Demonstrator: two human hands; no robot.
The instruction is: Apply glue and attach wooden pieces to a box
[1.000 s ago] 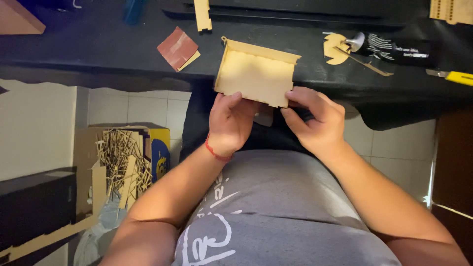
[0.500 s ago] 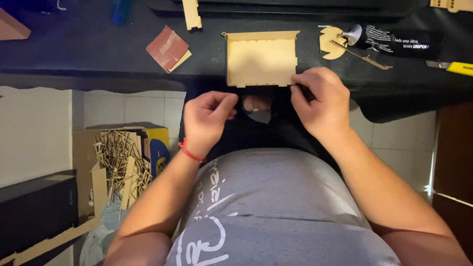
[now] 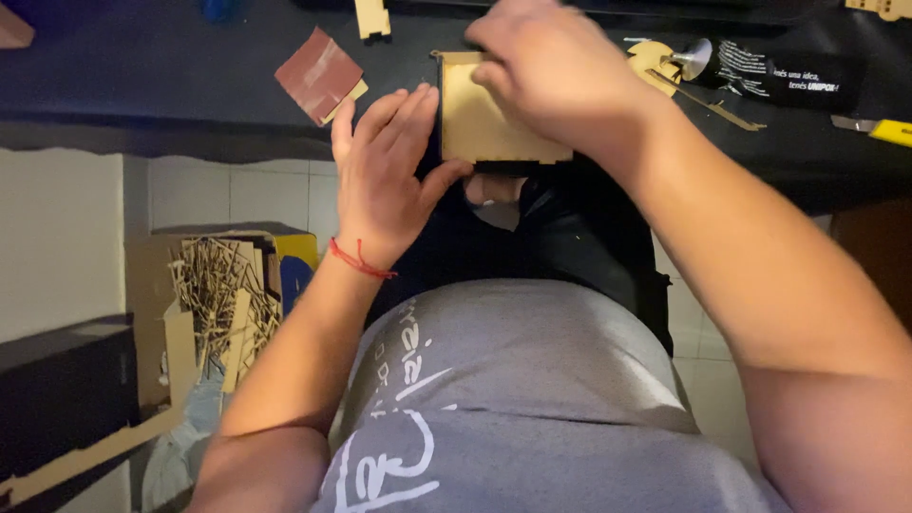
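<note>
Two hands work on one pale wooden box (image 3: 494, 123), which lies on the dark desk (image 3: 142, 85) at its near edge, its lower side almost flush with the drop to the lap. Beyond the box the desk runs back, but how much bare room lies there is hidden by the right hand.

The left hand (image 3: 385, 180) lies flat against the box's left side, fingers (image 3: 404, 119) straight and held close together, the thumb reaching under the box's lower left corner and touching it. It grips nothing; it only braces. The right hand (image 3: 551, 71) comes over the box from above and covers its upper right part, fingers curled down onto the top edge; whether they pinch the wall or merely press on it cannot be told.

Left of the box, just beyond the left fingertips, lies a sandpaper square (image 3: 318, 74), tilted. Behind the box and to its left, a small wooden piece (image 3: 372, 17) sits at the far side. Right of the box, past the right wrist, are a round wooden cutout (image 3: 651, 62), a thin wooden strip (image 3: 712, 100) and a black glue tube (image 3: 779, 71), lying on its side. Farther right, a yellow tool (image 3: 888, 131) shows at the frame's edge.

Below the desk, left of the box, an open carton of wood scraps (image 3: 214, 294) stands on the tiled floor.
</note>
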